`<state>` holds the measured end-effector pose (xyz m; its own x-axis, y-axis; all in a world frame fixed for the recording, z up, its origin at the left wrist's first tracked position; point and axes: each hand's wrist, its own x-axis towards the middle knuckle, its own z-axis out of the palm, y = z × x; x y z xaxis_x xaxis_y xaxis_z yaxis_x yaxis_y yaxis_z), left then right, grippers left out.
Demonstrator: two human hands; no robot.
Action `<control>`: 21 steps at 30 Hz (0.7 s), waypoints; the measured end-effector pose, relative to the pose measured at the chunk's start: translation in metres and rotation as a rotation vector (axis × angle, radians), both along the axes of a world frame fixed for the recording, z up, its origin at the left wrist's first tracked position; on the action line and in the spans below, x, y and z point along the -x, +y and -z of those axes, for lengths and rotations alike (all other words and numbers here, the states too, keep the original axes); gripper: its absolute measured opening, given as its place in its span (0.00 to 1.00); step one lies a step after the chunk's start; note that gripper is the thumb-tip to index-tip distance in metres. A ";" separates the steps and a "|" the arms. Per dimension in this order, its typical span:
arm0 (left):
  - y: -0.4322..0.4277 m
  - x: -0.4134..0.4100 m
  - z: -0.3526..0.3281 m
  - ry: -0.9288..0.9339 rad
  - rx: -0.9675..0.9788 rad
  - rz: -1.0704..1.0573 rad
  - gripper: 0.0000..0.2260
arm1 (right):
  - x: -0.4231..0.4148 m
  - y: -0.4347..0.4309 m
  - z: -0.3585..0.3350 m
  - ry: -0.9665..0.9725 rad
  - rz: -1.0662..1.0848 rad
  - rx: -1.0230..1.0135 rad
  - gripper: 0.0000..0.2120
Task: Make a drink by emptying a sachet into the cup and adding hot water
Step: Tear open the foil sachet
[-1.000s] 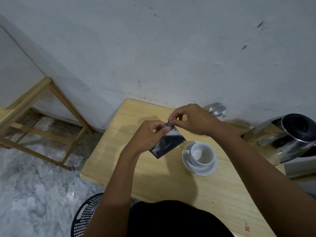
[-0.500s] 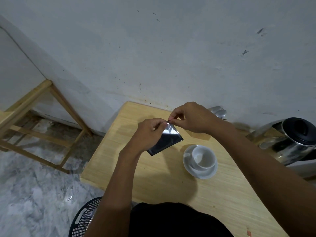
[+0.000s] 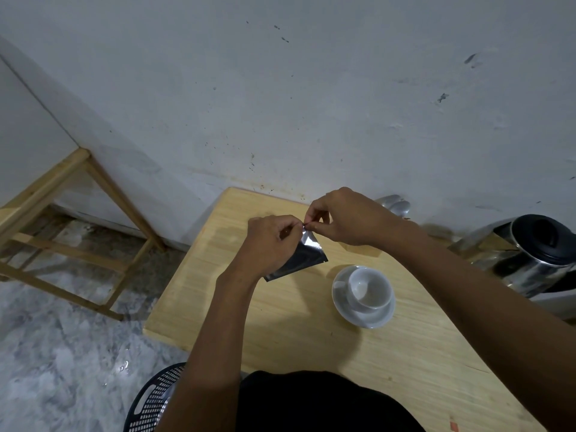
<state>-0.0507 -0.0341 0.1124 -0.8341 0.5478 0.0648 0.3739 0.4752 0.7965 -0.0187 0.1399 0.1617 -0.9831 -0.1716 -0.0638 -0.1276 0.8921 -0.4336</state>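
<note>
Wooden table (image 3: pixel 218 294) against a grey wall: you are raising both forearms over it, your left hand (image 3: pixel 271 244) and right hand (image 3: pixel 349 219) meeting fingertip to fingertip, both pinching the top corner of 1 dark sachet (image 3: pixel 304 257). Right of the hanging sachet, 1 white cup (image 3: pixel 371 289) is sitting on its saucer (image 3: pixel 364 318), kettle (image 3: pixel 536 254) beyond.
</note>
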 end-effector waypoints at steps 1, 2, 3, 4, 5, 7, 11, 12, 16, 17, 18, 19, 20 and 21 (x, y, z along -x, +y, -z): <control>0.000 0.000 0.000 0.005 -0.006 -0.004 0.12 | 0.000 -0.001 0.000 -0.003 0.001 0.006 0.06; 0.001 -0.001 -0.001 0.008 -0.013 -0.005 0.13 | -0.001 -0.001 0.000 -0.010 0.004 0.008 0.06; 0.001 -0.001 -0.002 0.008 -0.021 -0.005 0.14 | -0.001 -0.001 0.000 -0.014 0.006 0.007 0.06; 0.001 -0.002 -0.002 0.007 -0.028 -0.005 0.13 | -0.001 -0.001 0.000 -0.017 0.007 0.004 0.07; 0.001 -0.002 -0.003 0.006 -0.033 -0.004 0.11 | -0.001 -0.001 -0.001 -0.016 0.007 0.001 0.06; 0.001 -0.004 -0.005 0.009 -0.043 -0.013 0.10 | -0.002 0.000 -0.002 0.003 0.000 0.003 0.06; 0.004 -0.005 -0.009 -0.097 -0.125 -0.080 0.11 | -0.004 -0.002 0.000 0.075 -0.006 0.002 0.07; 0.005 -0.006 -0.010 -0.137 -0.141 -0.106 0.11 | -0.003 -0.003 0.002 0.100 -0.005 -0.003 0.07; 0.009 -0.008 -0.013 -0.252 -0.223 -0.165 0.11 | -0.005 -0.003 0.009 0.230 -0.029 0.037 0.07; 0.009 -0.009 -0.013 -0.271 -0.253 -0.172 0.11 | -0.006 -0.004 0.011 0.275 -0.043 0.035 0.06; 0.010 -0.010 -0.014 -0.286 -0.275 -0.183 0.11 | -0.006 -0.004 0.013 0.314 -0.053 0.027 0.06; 0.011 -0.010 -0.014 -0.302 -0.294 -0.197 0.11 | -0.006 -0.005 0.015 0.350 -0.059 0.018 0.05; 0.012 -0.011 -0.014 -0.323 -0.312 -0.212 0.11 | -0.005 -0.004 0.019 0.382 -0.063 0.007 0.05; 0.013 -0.012 -0.014 -0.349 -0.332 -0.227 0.11 | -0.005 -0.004 0.021 0.413 -0.070 -0.003 0.05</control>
